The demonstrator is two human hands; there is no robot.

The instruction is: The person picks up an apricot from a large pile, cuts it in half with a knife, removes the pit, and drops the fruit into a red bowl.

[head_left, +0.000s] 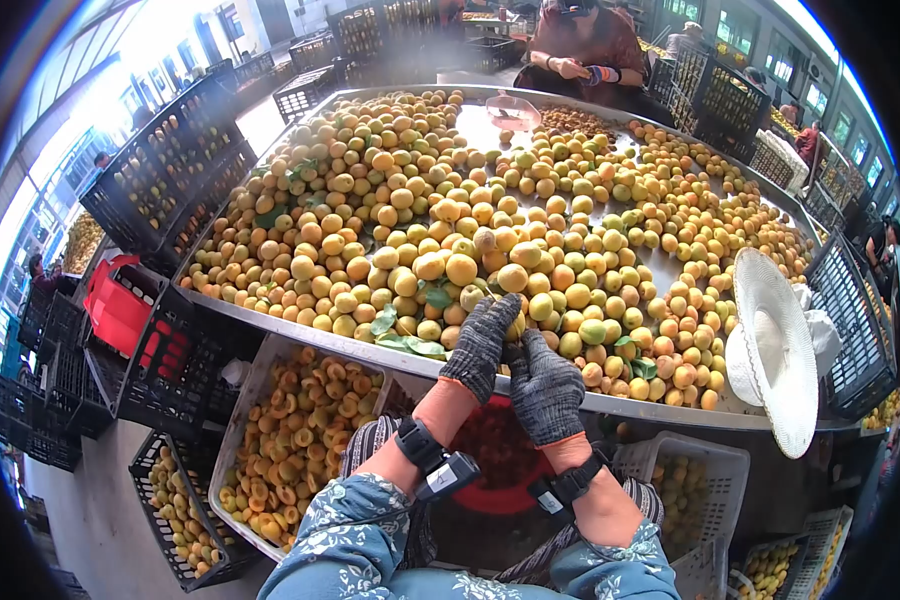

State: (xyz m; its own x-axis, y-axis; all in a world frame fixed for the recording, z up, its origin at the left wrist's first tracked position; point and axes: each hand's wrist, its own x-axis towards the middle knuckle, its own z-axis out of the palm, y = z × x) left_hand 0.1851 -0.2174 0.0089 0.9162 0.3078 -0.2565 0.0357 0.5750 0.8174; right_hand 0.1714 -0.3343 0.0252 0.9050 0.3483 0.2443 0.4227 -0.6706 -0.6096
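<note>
My left hand [484,346], in a dark grey knitted glove, is closed around an apricot [516,325] at the table's near edge. Only part of that fruit shows past the fingers. Right beside it, my right hand [547,388] in a matching glove has its fingers drawn together; whatever they hold is hidden. Whole yellow-orange apricots [461,268] lie heaped on the metal table [660,409] beyond both hands. Beneath my wrists sits a red basin [490,498] with dark red contents I cannot make out.
Halved apricots fill a white crate [219,478] at lower left. A white basket [722,470] with fruit stands at lower right. A straw hat [782,350] rests on the table's right edge. Black crates [135,205] are stacked at left. Across the table sits another person [595,50].
</note>
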